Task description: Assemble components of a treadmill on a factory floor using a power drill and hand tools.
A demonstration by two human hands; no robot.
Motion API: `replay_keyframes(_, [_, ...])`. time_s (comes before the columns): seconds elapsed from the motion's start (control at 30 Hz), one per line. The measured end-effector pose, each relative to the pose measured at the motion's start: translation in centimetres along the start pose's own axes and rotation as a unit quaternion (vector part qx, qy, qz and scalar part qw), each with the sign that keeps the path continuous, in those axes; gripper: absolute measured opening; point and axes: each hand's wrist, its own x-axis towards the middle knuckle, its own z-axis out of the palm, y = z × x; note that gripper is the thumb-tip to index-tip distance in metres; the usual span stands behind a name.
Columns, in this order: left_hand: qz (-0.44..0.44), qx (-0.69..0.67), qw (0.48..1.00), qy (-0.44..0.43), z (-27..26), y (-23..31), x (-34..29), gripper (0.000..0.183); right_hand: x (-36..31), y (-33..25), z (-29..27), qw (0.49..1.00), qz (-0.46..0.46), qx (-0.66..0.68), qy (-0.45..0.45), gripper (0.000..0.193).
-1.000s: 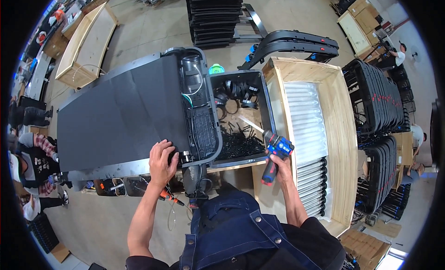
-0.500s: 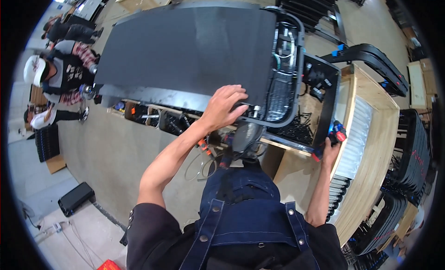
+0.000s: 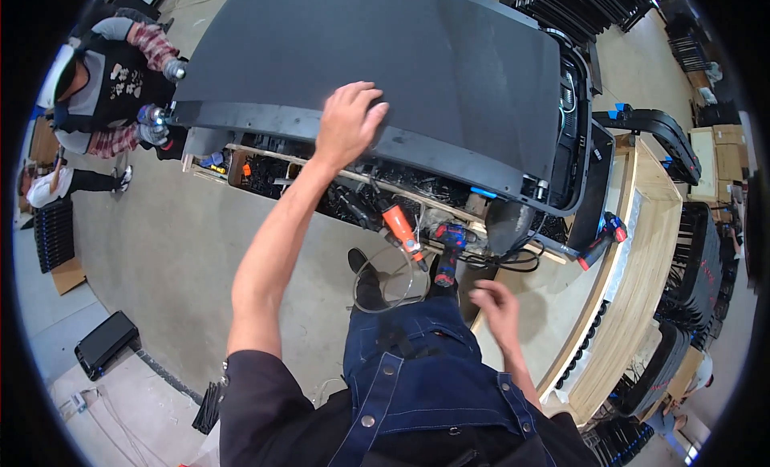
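Observation:
A long treadmill deck with a black running belt (image 3: 361, 58) lies across the bench in front of me. My left hand (image 3: 348, 126) is open, palm down, fingers resting on the belt by the near side rail (image 3: 449, 162). My right hand (image 3: 499, 308) is in the air near my lap, slightly blurred, with loosely bent fingers and nothing visible in it. Closest to it are a blue-and-red cordless drill (image 3: 451, 250) and looped black cable (image 3: 521, 262) below the bench edge. An orange power tool (image 3: 401, 230) hangs left of that drill. A second red-and-blue cordless driver (image 3: 601, 241) sits by the bench's right corner.
A wooden crate (image 3: 654, 290) stands close on my right. Small parts fill a wooden tray (image 3: 241, 166) under the deck's near side. At the deck's left end, a co-worker (image 3: 112, 90) holds a power tool (image 3: 151, 114). Stacked black frames (image 3: 694, 242) stand beyond the crate.
My right hand has let go of the driver at the right corner and come back toward my lap. The left hand stays on the deck, which now sits farther right in view.

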Motion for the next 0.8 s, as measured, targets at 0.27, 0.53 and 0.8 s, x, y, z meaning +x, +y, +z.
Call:
replay_keyframes(0.27, [0.018,-0.037,0.998,0.043,-0.1,-0.7,-0.3,0.021,14.0,7.2,16.4,0.947,-0.041,-0.316,0.032,0.056])
replay_keyframes(0.53, [0.010,-0.026,0.999,0.028,0.3,-0.3,-0.1,0.023,16.8,8.2,15.4,0.957,0.151,-0.223,-0.108,0.077])
replay_keyframes(0.8, [-0.001,0.008,1.000,-0.007,0.2,-0.1,-0.6,0.021,9.9,0.9,11.8,0.973,0.063,-0.204,-0.087,0.065])
